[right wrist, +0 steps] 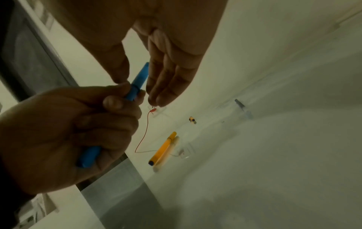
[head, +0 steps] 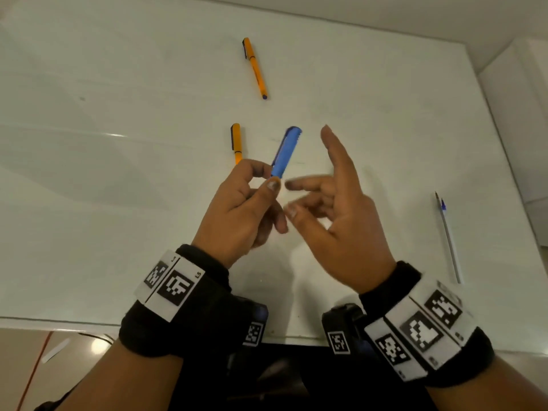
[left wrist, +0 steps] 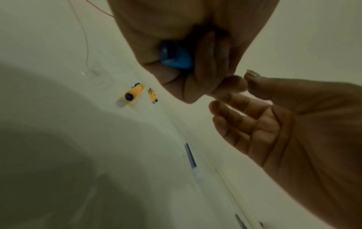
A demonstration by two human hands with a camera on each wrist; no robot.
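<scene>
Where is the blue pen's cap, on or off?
On. The blue pen gripped by the left hand ends in a clipped cap, no writing tip showing. The right hand holds nothing.

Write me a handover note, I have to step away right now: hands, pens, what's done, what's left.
Left hand grips the blue pen, cap end up, above the table.
Right hand is open beside it, holding nothing.
On the table: far orange pen, near orange pen, clear pen.
Done: blue pen looks capped.
Left: probably set it down; check first.
</scene>
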